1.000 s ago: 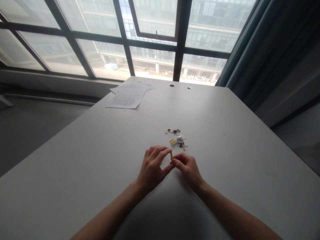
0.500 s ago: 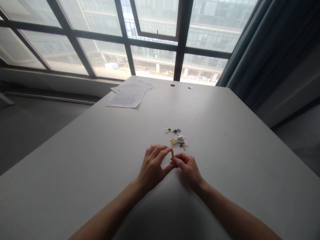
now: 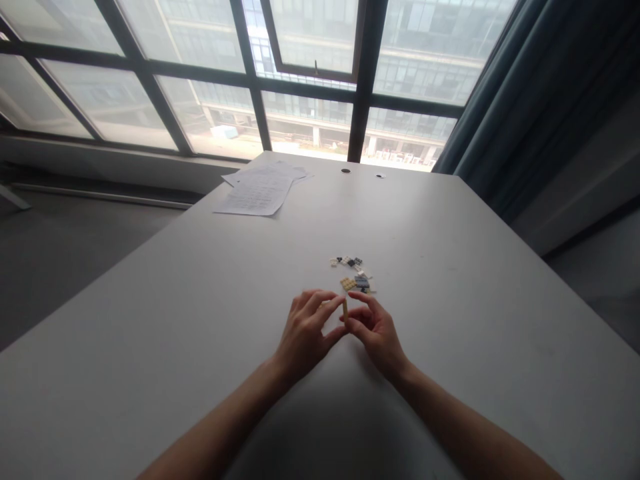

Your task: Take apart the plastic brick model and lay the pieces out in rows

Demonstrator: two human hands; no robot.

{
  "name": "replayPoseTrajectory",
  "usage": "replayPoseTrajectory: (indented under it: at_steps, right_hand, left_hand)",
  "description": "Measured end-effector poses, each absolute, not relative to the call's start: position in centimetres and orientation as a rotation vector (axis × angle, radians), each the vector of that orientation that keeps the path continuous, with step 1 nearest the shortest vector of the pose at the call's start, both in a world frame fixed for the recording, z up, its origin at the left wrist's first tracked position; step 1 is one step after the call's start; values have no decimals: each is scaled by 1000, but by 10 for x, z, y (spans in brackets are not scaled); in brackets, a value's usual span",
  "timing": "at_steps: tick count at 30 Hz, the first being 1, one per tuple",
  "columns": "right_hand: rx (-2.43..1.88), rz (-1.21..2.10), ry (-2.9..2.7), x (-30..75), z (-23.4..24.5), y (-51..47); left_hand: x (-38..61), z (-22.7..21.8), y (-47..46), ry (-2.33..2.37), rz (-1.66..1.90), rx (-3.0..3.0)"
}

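Observation:
Both my hands meet just above the grey table (image 3: 200, 320), pinching one small tan brick piece (image 3: 345, 307) held upright on edge between them. My left hand (image 3: 306, 332) grips it with thumb and forefinger from the left. My right hand (image 3: 373, 329) holds it from the right, its fingers partly spread above the piece. Just beyond my fingertips lies a small pile of loose bricks (image 3: 354, 274) in tan, white, grey and black.
Several printed paper sheets (image 3: 260, 189) lie at the table's far left corner. Two small round holes (image 3: 345, 171) sit near the far edge by the window. A dark curtain (image 3: 505, 113) hangs at the right.
The tan piece stays between both hands. My right hand's fingers have lifted and spread a little over it; the hands have hardly shifted.

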State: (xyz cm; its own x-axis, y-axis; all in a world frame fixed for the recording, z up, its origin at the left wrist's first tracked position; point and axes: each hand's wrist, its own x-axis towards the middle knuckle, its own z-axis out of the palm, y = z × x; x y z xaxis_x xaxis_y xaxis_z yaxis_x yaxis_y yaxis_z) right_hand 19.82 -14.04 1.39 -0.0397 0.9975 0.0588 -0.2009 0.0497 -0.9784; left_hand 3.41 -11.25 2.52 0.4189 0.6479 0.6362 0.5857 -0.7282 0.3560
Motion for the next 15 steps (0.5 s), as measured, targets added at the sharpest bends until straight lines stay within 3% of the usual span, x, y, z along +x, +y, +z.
replayPoseTrajectory:
  at_steps: [15]
  right_hand:
    - [-1011, 1149, -1173, 198, 13, -141]
  left_hand:
    - [37, 27, -113, 978, 1112, 2301]
